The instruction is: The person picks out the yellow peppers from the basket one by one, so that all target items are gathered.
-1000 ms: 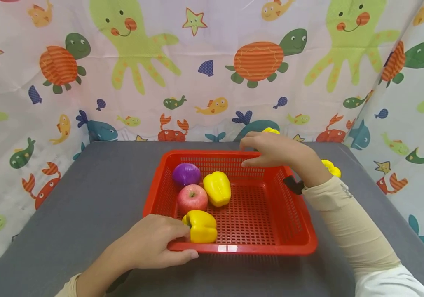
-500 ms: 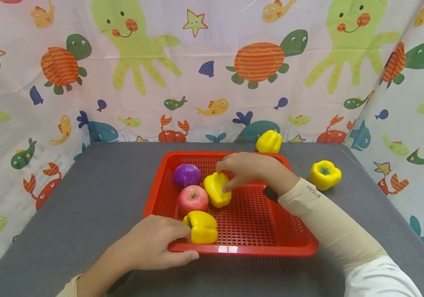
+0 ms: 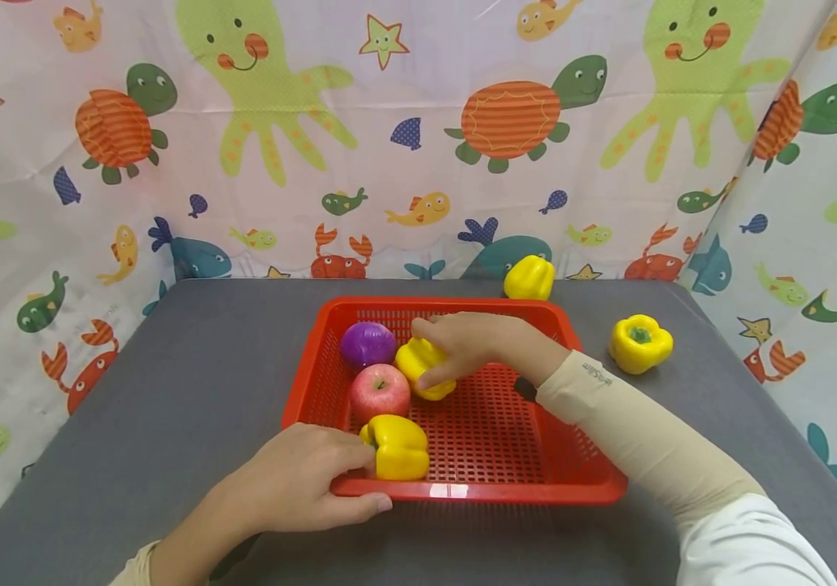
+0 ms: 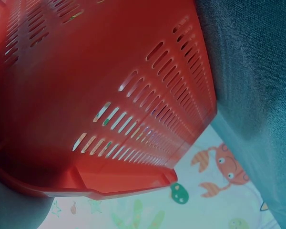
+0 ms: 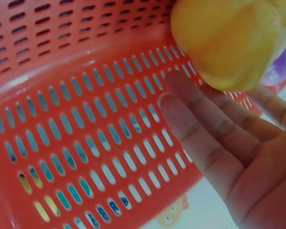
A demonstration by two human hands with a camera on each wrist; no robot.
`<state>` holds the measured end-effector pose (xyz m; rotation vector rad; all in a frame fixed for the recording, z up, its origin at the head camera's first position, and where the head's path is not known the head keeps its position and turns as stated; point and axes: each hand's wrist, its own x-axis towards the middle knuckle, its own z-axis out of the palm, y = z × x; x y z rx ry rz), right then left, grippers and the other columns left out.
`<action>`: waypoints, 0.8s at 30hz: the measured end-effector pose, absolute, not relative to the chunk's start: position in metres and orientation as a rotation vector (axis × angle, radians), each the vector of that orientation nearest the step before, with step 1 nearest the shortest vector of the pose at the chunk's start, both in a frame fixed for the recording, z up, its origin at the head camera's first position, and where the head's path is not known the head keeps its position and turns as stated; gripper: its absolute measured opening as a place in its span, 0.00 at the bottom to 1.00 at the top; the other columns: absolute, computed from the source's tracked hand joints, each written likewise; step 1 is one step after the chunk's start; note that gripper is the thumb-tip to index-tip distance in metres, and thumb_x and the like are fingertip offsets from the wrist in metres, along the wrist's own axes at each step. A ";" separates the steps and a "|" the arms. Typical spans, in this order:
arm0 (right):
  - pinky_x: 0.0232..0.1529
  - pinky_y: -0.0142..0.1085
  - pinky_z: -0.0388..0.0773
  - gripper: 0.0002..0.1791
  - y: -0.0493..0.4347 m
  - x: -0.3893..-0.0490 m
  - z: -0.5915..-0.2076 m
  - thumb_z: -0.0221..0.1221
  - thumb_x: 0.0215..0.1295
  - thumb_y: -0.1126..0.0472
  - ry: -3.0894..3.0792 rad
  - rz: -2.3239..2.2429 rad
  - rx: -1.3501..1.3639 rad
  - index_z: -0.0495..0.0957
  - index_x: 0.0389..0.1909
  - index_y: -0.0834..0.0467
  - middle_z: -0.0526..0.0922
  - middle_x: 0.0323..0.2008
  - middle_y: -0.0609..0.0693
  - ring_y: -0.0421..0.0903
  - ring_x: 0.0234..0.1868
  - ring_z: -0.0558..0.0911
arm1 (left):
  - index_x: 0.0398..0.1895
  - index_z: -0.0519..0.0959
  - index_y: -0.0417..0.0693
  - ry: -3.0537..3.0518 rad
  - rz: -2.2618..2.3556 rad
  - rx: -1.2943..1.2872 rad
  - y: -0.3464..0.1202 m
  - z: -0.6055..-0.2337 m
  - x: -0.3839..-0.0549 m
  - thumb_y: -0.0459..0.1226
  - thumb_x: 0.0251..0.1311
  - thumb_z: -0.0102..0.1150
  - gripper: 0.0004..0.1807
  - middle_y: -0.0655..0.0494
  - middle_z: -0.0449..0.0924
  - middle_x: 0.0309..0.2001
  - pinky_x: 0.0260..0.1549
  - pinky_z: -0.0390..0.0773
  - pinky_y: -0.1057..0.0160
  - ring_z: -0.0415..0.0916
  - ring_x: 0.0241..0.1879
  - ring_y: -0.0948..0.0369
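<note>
My left hand [image 3: 301, 480] grips the front left corner of the red plastic basket [image 3: 513, 493], thumb outside and fingers over the rim. The left wrist view shows only the slotted basket wall [image 4: 109, 71] from outside. Inside the basket my right hand [image 3: 472, 346] holds a yellow bell pepper [image 3: 412, 362], thumb on the near side, fingers on the far side. The right wrist view shows the fingers [image 5: 190, 133] against this pepper [image 5: 224, 43]. Beside it lie a purple onion-like ball [image 3: 368, 344] and a red apple [image 3: 380, 392]. Another yellow bell pepper [image 3: 399, 449] rests by my left fingertips.
Two more yellow bell peppers stand outside the basket: one pepper [image 3: 529, 277] behind it, one pepper [image 3: 641, 343] to its right. The grey table [image 3: 191, 366] ends at a curtain [image 3: 389, 163] printed with sea animals, at the back and sides.
My right hand has come from over the basket's back rim, left and down to the middle bell pepper, which has tilted and shifted slightly back. My left hand has stayed on the rim.
</note>
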<state>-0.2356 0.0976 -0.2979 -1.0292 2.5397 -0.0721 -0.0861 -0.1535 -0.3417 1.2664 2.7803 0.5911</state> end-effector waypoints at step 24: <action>0.57 0.44 0.73 0.36 0.095 -0.237 -0.310 0.69 0.57 0.40 2.423 0.015 -1.141 0.70 0.64 0.46 0.76 0.57 0.45 0.44 0.53 0.75 | 0.24 0.68 0.68 2.777 0.583 1.270 -0.153 -0.341 -0.087 0.66 0.62 0.53 0.20 0.77 0.61 0.20 0.21 0.66 0.71 0.61 0.19 0.74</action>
